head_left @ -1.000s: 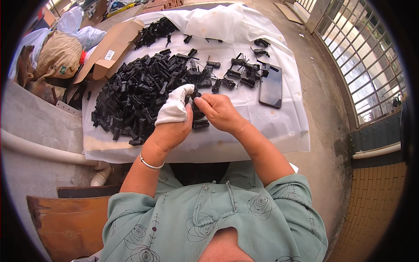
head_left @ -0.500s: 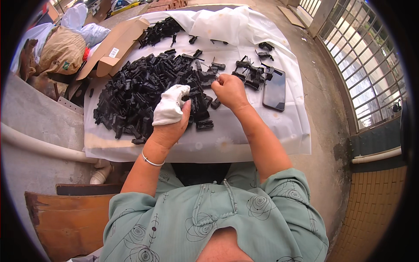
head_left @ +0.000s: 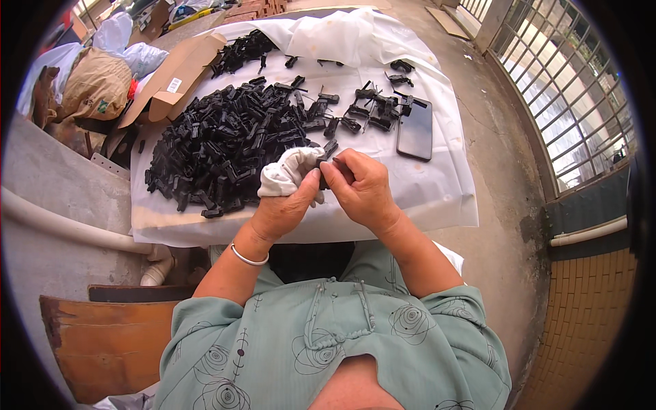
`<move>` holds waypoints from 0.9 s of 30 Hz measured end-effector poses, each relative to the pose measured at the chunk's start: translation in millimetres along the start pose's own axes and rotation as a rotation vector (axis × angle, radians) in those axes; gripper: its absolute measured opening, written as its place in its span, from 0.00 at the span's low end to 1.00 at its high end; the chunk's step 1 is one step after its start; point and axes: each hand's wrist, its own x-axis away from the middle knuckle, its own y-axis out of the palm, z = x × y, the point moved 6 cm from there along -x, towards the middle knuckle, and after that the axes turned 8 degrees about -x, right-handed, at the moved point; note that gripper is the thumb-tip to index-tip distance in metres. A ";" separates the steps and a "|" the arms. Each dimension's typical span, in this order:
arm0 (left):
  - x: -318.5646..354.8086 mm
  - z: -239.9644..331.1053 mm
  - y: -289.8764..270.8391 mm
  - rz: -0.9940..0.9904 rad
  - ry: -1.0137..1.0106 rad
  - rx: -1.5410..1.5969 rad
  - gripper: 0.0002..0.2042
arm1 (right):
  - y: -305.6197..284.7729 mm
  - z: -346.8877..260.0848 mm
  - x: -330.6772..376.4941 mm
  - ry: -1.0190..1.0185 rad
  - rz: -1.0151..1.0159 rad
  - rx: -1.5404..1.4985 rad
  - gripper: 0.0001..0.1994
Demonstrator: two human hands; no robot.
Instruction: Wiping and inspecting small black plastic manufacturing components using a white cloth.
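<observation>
My left hand [head_left: 290, 188], with a white glove [head_left: 287, 174] over its fingers and a bare thumb, is closed round a small black plastic part [head_left: 330, 148] near the table's front edge. My right hand [head_left: 359, 188] is bare; its thumb and fingers pinch the same part, close against the left hand. The part's top sticks up between the hands, while its lower portion is hidden by fingers. Beyond the left hand spreads a large pile of similar black plastic parts [head_left: 219, 137]. Several black parts with thin prongs [head_left: 376, 109] lie past the right hand.
A white plastic sheet [head_left: 437, 184] covers the table. At the right lies a dark phone [head_left: 415, 133], with a black part over its top edge. An opened cardboard box [head_left: 171, 82] lies at the left, and a smaller black heap [head_left: 242, 53] sits at the back.
My right hand has come back from the parts at the middle right toward my body. My left hand has moved right, and both now meet at one black part.
</observation>
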 end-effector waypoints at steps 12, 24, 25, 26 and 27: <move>5.1 11.2 -0.1 0.167 0.184 -0.410 0.14 | 10.6 1.8 2.3 0.070 -0.249 -0.029 0.12; -2.5 13.3 -2.9 0.115 0.170 -0.113 0.14 | 12.2 23.1 2.7 0.194 -0.070 -0.331 0.08; -7.3 17.6 -9.8 0.145 0.248 -0.119 0.12 | 10.1 23.8 3.0 0.194 -0.070 -0.330 0.08; -6.5 11.3 -15.8 0.140 0.107 -0.012 0.11 | 11.4 25.5 4.4 0.214 -0.157 -0.254 0.06; -5.1 6.7 -18.9 0.134 -0.034 0.096 0.11 | 12.2 27.6 6.4 0.233 -0.243 -0.176 0.05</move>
